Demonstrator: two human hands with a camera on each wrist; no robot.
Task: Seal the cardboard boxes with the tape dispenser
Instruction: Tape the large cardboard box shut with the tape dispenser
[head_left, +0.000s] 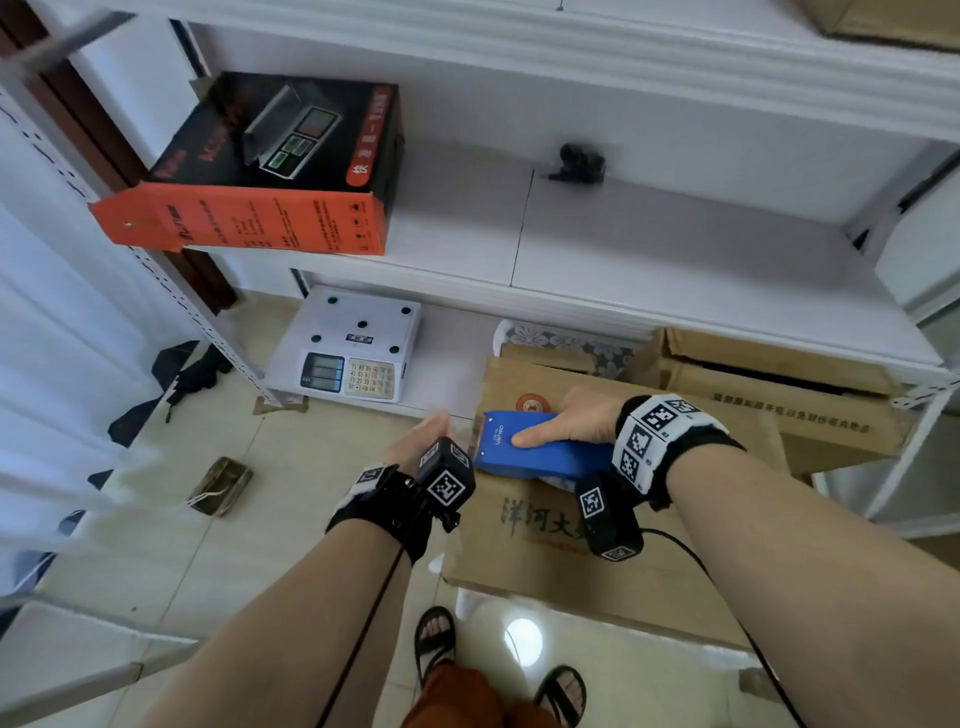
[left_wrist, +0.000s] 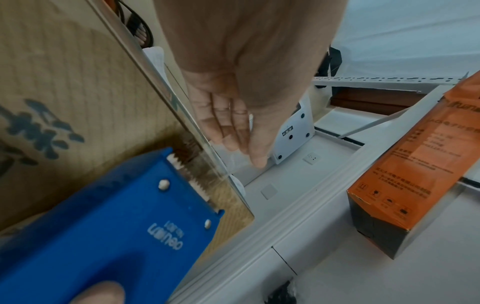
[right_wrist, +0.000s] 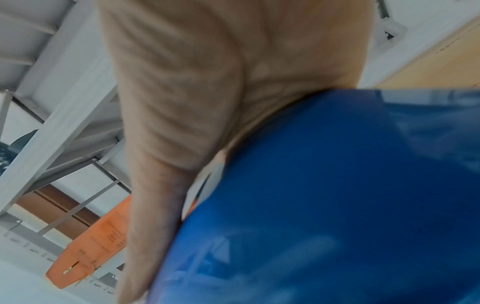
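Blue plastic tape dispenser (head_left: 540, 448) lay flat on top of the brown cardboard box with printed characters (head_left: 524, 551), its toothed end at the box's left edge, clear tape running over that edge. Right hand (head_left: 569, 420) gripped the dispenser, thumb pressed along its side. Left hand (head_left: 423, 435) hovered just left of the box edge, fingers (left_wrist: 228, 127) straight and together, holding nothing. Step in hand, likely: ending a strip. Next: tear against the teeth, press the tail down the box's side. White scale (head_left: 358, 345) sat on the low shelf beyond the box.
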